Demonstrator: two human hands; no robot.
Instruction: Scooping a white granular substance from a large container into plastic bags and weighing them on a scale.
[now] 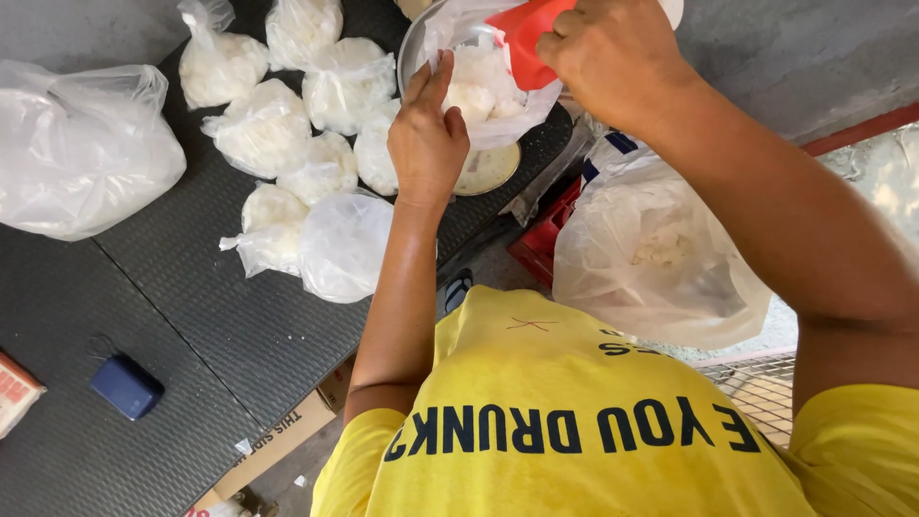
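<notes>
My left hand (427, 134) pinches the rim of a clear plastic bag (488, 101) holding white lumps, which sits in a metal scale pan (414, 48). My right hand (613, 57) grips a red scoop (525, 38) tipped over the bag's mouth. Below the pan shows the scale's pale round dial (488, 170). Beside my right arm stands a large open plastic sack (656, 258) with the same white stuff inside.
Several filled, tied small bags (287, 144) lie on the dark ribbed table (191, 316). A big crumpled plastic bag (81, 144) sits at the left. A small dark blue pouch (126, 386) lies near the front. A red crate (541, 244) is under the sack; a cardboard box (287, 440) is below the table edge.
</notes>
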